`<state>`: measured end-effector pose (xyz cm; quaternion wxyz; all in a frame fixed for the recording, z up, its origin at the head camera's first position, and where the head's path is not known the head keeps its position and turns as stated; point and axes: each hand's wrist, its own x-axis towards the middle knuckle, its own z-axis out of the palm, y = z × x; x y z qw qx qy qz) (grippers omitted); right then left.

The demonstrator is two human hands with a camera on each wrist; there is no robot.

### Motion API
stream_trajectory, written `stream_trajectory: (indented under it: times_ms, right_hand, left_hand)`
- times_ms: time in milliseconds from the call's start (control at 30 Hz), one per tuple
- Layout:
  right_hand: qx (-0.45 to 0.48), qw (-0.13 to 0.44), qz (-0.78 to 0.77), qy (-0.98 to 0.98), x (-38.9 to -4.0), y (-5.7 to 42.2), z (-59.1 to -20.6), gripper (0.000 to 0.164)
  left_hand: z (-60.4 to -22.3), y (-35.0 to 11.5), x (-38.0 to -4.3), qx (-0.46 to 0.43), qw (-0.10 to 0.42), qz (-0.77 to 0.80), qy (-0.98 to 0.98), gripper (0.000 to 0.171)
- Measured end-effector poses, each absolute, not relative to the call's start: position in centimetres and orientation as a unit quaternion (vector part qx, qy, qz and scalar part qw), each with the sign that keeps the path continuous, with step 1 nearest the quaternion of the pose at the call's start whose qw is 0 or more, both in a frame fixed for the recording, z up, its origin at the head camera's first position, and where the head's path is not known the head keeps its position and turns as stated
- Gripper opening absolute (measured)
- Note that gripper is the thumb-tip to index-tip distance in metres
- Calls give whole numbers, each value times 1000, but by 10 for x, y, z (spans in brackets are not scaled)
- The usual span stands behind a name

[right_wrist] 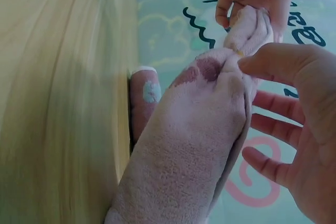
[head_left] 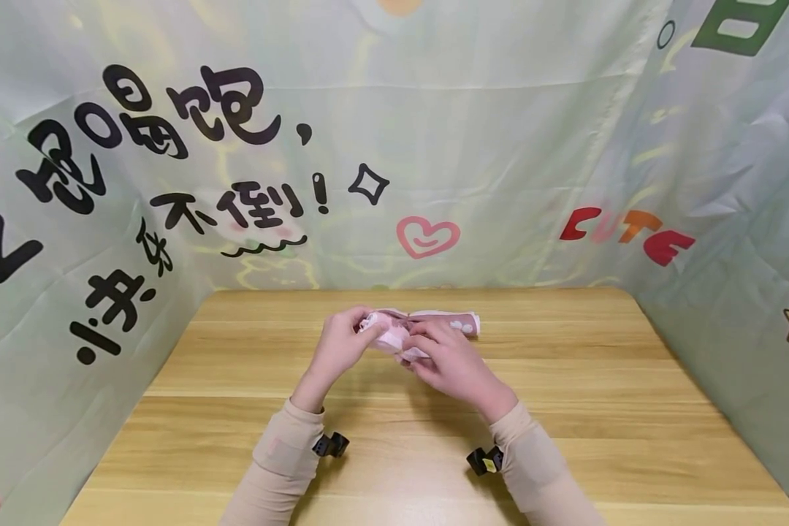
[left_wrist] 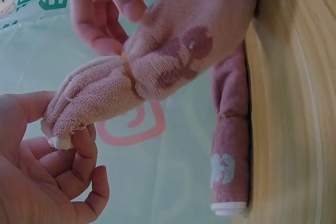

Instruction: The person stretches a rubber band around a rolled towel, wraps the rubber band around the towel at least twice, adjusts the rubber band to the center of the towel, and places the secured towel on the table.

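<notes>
A light pink towel (left_wrist: 173, 51) with darker pink shapes is bunched lengthwise, and a tan rubber band (left_wrist: 126, 77) cinches it. My left hand (head_left: 342, 340) pinches its narrow, frayed whitish end between thumb and fingers. At the band, my right hand (head_left: 454, 361) holds the towel, its thumb on the near face. The other right fingers (right_wrist: 275, 124) reach behind its edge in the right wrist view. Behind it on the table lies a darker mauve rolled towel (left_wrist: 229, 145), also banded, with a pale blue motif and a white end.
The wooden table (head_left: 565, 438) reaches back to a printed cloth backdrop (head_left: 500, 146), which also hangs along both sides. A small black camera (head_left: 332, 444) is strapped to the left wrist and another camera (head_left: 485, 460) to the right.
</notes>
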<state>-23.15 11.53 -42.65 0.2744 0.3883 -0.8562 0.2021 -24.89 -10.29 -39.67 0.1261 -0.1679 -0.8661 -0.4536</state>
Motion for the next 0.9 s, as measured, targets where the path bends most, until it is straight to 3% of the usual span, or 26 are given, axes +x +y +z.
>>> stream_trajectory:
  times_ms: [267,600,900]
  right_hand:
    - [362,244,137,-889,-227,111,-428,18]
    - [347,221,146,-899,-230,116,-433,15]
    - [399,277,198,-851,-231,113,-429,17]
  left_hand:
    - [-393,-102,-247,-135,87,-471,-867,22]
    - [-390,-108,-250,-59,74,-509,-855,22]
    - [-395,-109,-255,-40,53,-547,-835,25]
